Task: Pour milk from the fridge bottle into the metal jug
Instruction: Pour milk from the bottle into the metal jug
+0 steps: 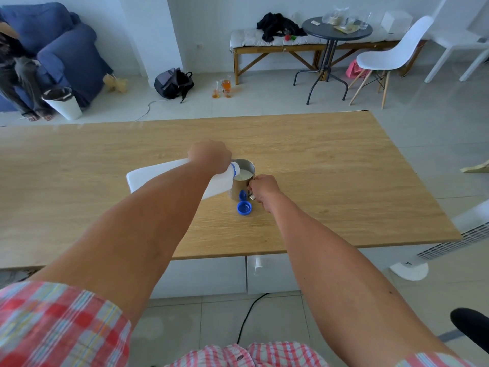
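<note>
Left hand (210, 154) tips bottle (148, 178) over jug (242, 181).

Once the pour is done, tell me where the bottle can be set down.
Bare wood lies left of the milk bottle out to the table edge, and along the far edge beyond the metal jug. Crowded: the near side of the jug, where the blue cap lies by the right hand.

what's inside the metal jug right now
White milk is visible inside the metal jug, its surface a little below the rim. The tilted bottle's neck overhangs the near-left rim, hiding that edge; the jug's bottom is covered by milk.
</note>
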The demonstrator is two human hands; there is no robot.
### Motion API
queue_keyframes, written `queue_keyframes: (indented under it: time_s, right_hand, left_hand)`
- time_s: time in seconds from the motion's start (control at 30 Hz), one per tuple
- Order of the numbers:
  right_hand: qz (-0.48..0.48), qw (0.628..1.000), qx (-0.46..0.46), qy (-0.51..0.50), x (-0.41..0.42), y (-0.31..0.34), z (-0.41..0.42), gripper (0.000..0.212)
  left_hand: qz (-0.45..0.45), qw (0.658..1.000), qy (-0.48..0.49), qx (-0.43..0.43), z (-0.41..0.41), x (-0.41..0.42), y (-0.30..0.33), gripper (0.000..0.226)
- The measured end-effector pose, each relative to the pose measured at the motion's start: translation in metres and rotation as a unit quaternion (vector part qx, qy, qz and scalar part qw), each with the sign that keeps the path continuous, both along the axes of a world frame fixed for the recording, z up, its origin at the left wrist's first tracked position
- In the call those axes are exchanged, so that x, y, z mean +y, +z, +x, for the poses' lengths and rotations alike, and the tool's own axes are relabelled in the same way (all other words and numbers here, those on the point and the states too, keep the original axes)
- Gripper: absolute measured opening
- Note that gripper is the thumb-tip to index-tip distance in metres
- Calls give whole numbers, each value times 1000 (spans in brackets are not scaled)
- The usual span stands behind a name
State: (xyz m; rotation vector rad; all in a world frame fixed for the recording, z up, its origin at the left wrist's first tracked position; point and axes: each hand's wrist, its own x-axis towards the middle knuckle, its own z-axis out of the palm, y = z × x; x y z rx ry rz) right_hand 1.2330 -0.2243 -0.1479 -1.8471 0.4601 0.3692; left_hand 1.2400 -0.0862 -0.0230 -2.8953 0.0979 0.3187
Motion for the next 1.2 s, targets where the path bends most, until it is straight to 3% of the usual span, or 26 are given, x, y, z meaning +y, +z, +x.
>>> queue_keyframes:
  time_s: [0.83,1.2]
  right_hand:
    - [5,1000,1,-1,0,-1,2,23]
    - [-2,1000,0,-6,-1,-2,2,24]
  left_hand:
    - [8,1000,2,1,-2,-2,3,25]
    - [-40,999,9,-10,-1,8,-8,17]
